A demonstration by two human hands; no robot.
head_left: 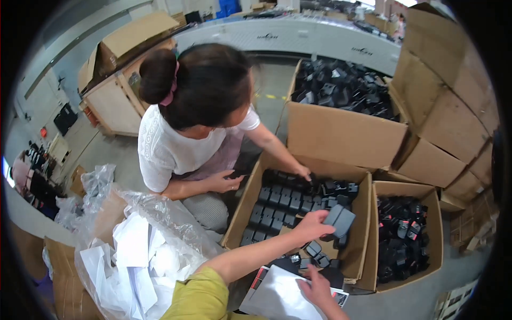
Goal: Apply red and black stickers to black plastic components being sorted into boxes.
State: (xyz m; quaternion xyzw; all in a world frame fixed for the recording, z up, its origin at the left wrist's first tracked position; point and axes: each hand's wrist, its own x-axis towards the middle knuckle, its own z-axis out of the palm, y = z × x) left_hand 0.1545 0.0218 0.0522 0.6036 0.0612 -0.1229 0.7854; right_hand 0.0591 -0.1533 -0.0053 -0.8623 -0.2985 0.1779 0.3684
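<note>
My left hand [313, 226] reaches over an open carton [233, 233] and grips a dark grey rounded plastic part [340, 220] between thumb and fingers. Rows of similar black plastic parts [279, 198] fill the carton's far left side. Close to its near edge lie several smaller black parts [316, 254]. My right hand [318, 289] is lower down, fingers apart, over the right side of a white sheet [280, 296]. The sheet lies on top of printed material with red and black edges. Whether the right fingers touch it is hard to tell.
Across the carton, a co-worker in a white top [176, 138] has one hand [304, 173] among the parts. A carton of black parts [408, 240] stands at right, a bigger one [346, 125] behind. Left is a clear plastic bag [176, 213] with white papers [133, 245].
</note>
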